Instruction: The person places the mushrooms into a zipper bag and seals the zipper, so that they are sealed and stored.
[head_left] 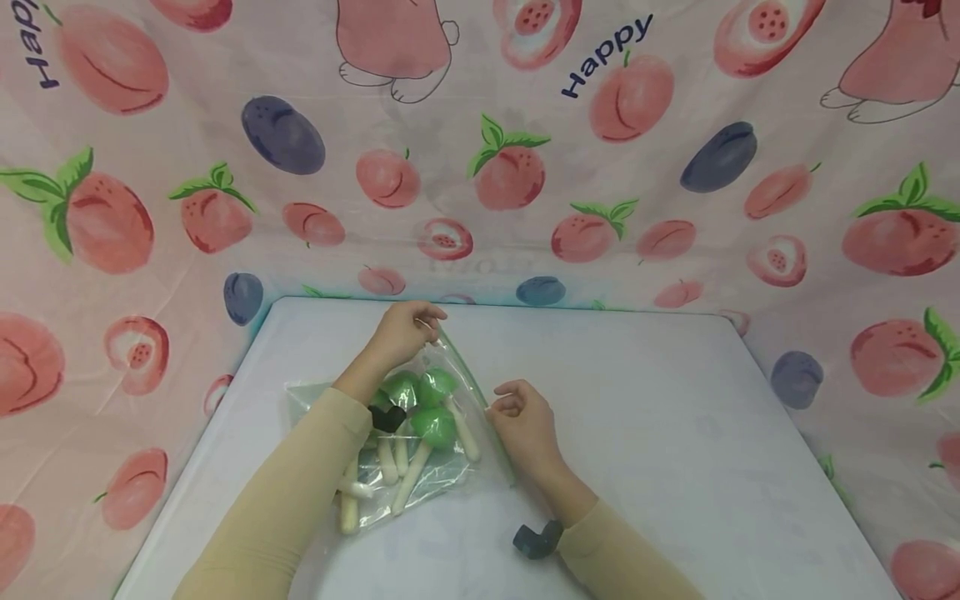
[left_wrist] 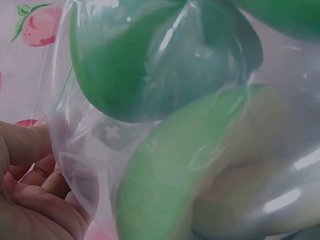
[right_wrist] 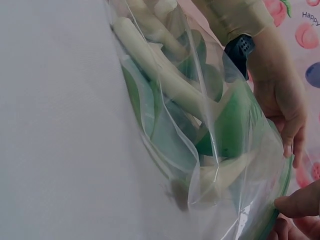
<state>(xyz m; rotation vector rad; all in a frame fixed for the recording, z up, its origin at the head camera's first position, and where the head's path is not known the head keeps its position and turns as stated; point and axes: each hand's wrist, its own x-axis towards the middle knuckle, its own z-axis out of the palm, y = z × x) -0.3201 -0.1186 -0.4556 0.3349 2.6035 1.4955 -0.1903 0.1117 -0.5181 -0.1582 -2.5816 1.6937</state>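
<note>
A clear zip-top bag (head_left: 447, 477) leans on the white table with several mushroom-shaped pieces inside, their green caps (head_left: 435, 427) joined to pale stems (head_left: 411, 479). My left hand (head_left: 402, 336) pinches the far end of the bag's green zip strip (head_left: 467, 369). Farther down the same strip, my right hand (head_left: 527, 429) pinches it between thumb and fingers. In the left wrist view the fingers (left_wrist: 30, 145) meet the bag's clear edge beside large green caps (left_wrist: 140, 60). The right wrist view has the right thumb (right_wrist: 302, 202) on the strip; other fingers are partly hidden.
Around the bag spreads a white tabletop (head_left: 660, 433). A fruit-patterned curtain (head_left: 480, 108) closes off the back and both sides. Each wrist wears a black camera mount, one (head_left: 387, 418) over the bag and one (head_left: 537, 540) near the front.
</note>
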